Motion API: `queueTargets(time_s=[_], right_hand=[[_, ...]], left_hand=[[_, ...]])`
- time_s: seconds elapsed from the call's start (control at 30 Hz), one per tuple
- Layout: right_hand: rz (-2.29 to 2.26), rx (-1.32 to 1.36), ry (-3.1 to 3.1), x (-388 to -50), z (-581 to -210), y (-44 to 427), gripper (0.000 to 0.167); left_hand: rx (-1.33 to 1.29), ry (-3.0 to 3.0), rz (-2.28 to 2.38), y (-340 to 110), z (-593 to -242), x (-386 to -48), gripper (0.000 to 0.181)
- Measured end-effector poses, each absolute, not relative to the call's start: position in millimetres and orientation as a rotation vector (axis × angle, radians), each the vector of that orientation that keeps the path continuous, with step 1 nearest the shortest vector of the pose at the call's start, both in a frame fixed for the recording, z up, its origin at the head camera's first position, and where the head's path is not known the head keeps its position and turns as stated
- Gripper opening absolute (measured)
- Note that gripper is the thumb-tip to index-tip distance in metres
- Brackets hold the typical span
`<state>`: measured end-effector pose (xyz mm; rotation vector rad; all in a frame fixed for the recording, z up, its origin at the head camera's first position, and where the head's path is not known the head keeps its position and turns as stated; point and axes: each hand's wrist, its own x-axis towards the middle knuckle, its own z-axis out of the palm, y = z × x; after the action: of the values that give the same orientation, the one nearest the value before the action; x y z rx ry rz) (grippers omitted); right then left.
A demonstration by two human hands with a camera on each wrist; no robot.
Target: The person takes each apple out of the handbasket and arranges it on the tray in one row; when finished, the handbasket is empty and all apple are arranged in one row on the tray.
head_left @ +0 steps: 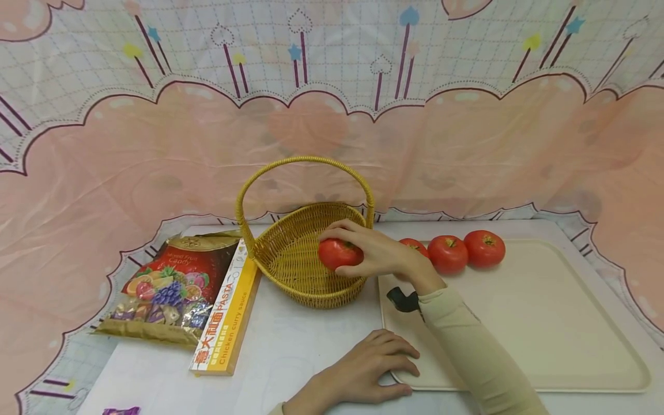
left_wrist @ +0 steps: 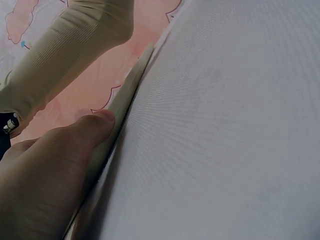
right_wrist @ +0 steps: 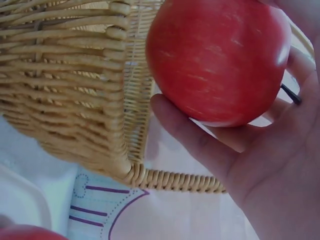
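In the head view, my right hand (head_left: 376, 251) grips a red apple (head_left: 339, 253) over the opening of a yellow wicker basket (head_left: 301, 294). The right wrist view shows the apple (right_wrist: 220, 60) close up, with pale streaks and a dark stem, fingers and thumb around it and the basket's woven wall (right_wrist: 60, 75) beside it. My left hand (head_left: 363, 366) rests at the front left corner of a cream tray (head_left: 544, 334), fingers relaxed on its edge. In the left wrist view, a digit of the left hand (left_wrist: 50, 170) touches the tray's rim (left_wrist: 132, 82).
Several red apples (head_left: 448, 253) sit along the tray's back left edge, one partly behind the right arm. Left of the basket lie a yellow and white pasta box (head_left: 228, 323) and a mixed fruit candy bag (head_left: 171, 282). A purple-wrapped candy (head_left: 121, 411) lies at the front left.
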<state>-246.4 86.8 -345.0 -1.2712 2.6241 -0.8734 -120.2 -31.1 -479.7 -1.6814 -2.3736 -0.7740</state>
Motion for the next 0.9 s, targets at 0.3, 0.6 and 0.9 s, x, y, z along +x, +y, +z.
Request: queueTargets(time_s=[0.3, 0.6, 0.9], right_hand=[[-0.959, -1.234, 2.663, -239.3, -347.2, 98.9, 0.054], [-0.987, -1.252, 2.708, -232.3, -351.5, 111.2, 0.059], [-1.005, -1.257, 2.753, -227.1, -359.4, 127.2, 0.058]], left_hand=[[-1.673, -2.361, -0.722, -31.3, -479.8, -119.6, 0.024], [-1.681, -2.369, -0.74, -31.1, -479.7, -119.8, 0.023], [-1.686, -2.382, -0.741, -30.9, -478.7, -120.0, 0.023]])
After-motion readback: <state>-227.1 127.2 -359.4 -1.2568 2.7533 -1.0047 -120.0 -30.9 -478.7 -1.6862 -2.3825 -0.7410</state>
